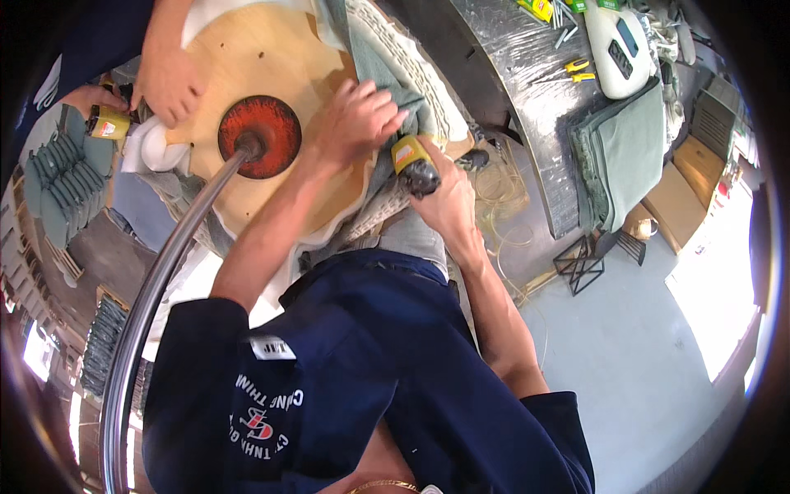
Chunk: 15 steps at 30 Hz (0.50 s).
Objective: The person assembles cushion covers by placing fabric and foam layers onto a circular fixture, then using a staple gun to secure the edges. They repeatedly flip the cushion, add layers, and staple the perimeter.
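A round pale plywood panel (317, 49) lies in front of me, with grey-green fabric (362, 58) and white padding (444, 107) along its right edge. My left hand (358, 123) has its fingers curled over the fabric at that edge, pinching it. In my right hand (448, 193) is a yellow and black staple gun (415, 165), held close beside my left fingers against the fabric edge. Its nose is hidden from view. A red disc (271, 119) on a bent metal pole (193, 214) presses on the middle of the panel.
At the far left a co-worker's hand (169, 86) rests on the panel; their other hand grips a similar staple gun (109, 123). A metal-topped table (527, 99) at right bears folded green fabric (621, 165) and yellow-handled tools (578, 70). Thin hoses (504, 185) hang below it.
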{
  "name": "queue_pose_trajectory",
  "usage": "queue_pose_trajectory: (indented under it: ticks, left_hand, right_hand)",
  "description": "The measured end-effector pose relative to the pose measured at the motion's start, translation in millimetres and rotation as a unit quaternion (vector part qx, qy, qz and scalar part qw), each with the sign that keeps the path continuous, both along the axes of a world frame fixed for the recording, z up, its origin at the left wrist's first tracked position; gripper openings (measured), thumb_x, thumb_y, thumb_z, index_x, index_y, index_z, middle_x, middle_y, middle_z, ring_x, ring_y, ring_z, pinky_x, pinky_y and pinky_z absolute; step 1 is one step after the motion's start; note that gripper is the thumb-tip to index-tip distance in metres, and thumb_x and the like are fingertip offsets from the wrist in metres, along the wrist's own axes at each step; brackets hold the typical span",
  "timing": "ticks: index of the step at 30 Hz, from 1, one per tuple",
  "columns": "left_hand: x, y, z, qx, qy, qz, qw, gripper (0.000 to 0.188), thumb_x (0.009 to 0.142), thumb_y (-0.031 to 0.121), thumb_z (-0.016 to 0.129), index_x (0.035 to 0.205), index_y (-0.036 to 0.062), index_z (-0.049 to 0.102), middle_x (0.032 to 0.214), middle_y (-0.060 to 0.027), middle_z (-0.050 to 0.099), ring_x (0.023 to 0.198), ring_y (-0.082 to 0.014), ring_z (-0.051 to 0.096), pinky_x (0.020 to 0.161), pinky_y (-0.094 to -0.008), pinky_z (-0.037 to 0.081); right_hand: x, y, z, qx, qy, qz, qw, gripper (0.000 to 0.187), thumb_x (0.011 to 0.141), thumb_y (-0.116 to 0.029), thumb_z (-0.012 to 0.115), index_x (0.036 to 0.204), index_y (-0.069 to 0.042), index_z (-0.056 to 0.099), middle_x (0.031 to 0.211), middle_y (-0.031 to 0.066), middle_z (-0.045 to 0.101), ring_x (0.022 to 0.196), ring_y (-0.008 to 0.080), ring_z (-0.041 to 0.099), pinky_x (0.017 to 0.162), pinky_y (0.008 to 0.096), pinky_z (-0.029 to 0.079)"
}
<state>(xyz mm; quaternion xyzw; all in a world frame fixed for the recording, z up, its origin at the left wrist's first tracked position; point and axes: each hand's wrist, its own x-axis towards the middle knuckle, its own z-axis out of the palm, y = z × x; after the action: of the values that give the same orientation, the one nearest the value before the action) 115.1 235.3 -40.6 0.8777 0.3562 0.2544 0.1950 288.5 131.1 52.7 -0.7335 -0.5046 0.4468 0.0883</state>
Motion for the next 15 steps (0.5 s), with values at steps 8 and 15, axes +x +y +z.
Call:
queue_pose_trajectory:
  ticks: [8,15]
  left_hand:
    - [-3.8,4.8,-19.0,-0.036,0.010,0.026,0.999,0.030,0.093,0.028,0.068,0.069,0.0112,0.064,0.074,-0.0013,0.062,0.080,-0.0235,0.057,0.074,-0.0404,0.043]
    - [1.4,5.4,-15.7,-0.038,-0.016,0.039,0.998,0.035,0.094,0.026,0.068,0.066,0.0094,0.057,0.071,-0.0040,0.056,0.078,-0.0265,0.054,0.074,-0.0411,0.041]
  right_hand:
    - [18.0,-20.0,-19.2,0.106,0.106,-0.003,0.989,0.066,0.072,-0.001,0.074,0.137,-0.003,0.060,0.106,0.0246,0.073,0.104,0.0399,0.071,0.089,0.0395,0.056]
    - [-19.6,-7.4,-6.9,0.028,-0.056,-0.008,0.998,0.059,0.077,-0.005,0.073,0.135,-0.008,0.063,0.108,0.0225,0.074,0.103,0.0350,0.074,0.087,0.0401,0.056]
